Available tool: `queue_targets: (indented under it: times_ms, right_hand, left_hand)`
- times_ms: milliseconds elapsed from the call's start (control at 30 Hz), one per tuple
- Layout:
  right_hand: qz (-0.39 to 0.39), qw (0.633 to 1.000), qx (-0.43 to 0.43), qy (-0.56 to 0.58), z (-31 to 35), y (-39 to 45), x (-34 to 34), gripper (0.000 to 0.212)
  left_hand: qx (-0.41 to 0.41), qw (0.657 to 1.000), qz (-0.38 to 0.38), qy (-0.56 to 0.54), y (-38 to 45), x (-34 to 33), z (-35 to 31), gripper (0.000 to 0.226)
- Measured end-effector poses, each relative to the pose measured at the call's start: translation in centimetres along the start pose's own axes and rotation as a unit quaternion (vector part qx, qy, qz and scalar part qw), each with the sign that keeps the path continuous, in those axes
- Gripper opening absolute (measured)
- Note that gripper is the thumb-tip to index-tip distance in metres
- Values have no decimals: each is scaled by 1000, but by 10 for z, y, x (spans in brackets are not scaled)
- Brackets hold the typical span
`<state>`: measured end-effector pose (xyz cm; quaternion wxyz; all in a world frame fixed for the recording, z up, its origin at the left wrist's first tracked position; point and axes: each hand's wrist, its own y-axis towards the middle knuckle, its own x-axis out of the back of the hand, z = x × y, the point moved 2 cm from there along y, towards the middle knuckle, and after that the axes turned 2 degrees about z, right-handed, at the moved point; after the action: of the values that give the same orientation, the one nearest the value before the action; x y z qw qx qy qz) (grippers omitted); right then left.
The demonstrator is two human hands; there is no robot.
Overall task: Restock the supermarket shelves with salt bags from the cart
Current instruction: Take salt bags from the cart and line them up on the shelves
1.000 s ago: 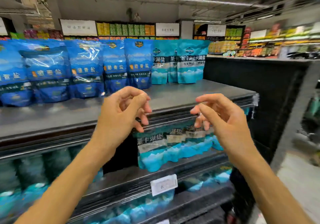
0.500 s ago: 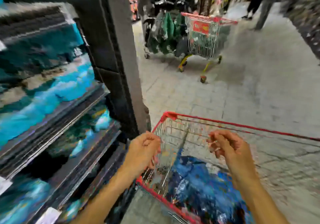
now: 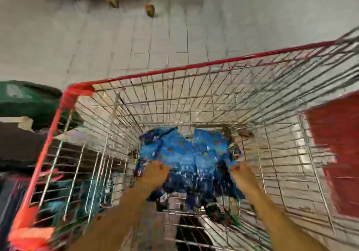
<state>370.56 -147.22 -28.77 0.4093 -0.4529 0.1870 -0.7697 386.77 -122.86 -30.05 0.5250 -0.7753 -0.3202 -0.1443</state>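
Inside the wire cart [image 3: 64, 103], my left hand [image 3: 155, 173] and right hand [image 3: 240, 171] met blue salt bags [image 3: 186, 153]; blur hid their grip.

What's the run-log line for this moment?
stage: reaching into cart | left hand: at blue salt bags, grip unclear | right hand: at bags, grip unclear | view: motion-blurred

From where I watch, I see two bare forearms with no sleeves, no watch, no bracelet and no gloves on them. My left hand [image 3: 155, 173] and right hand [image 3: 242, 173] are bare as well. Motion blur smears both, so I cannot make out rings, nails or other fine marks.
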Motion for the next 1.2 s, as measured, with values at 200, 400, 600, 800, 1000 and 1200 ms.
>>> queue_targets:
  times_ms: [200, 400, 600, 800, 1000, 1200]
  right_hand:
    - [9, 994, -35, -103, -93, 64, -47, 5]
    - [-35, 951, -157, -265, -145, 110, -87, 57]
    - [-102, 904, -147, -387, -162, 127, -111, 68]
    - [-143, 900, -124, -392, -170, 130, -113, 79]
    - [-140, 945, -120, -270, -164, 126, -108, 69]
    - [-124, 980, -146, -49, -168, 113, -97, 45]
  left_hand:
    - [81, 997, 6, -19, 71, -60, 65, 16]
    - [79, 993, 88, -7, 107, -97, 121, 95]
    - [57, 995, -3, 77, 120, -125, 137, 86]
    - [100, 989, -78, -78, 113, -150, 142, 62]
    - [219, 968, -94, -80, 103, -169, 147, 65]
    - [312, 942, -96, -79, 97, -178, 151, 79]
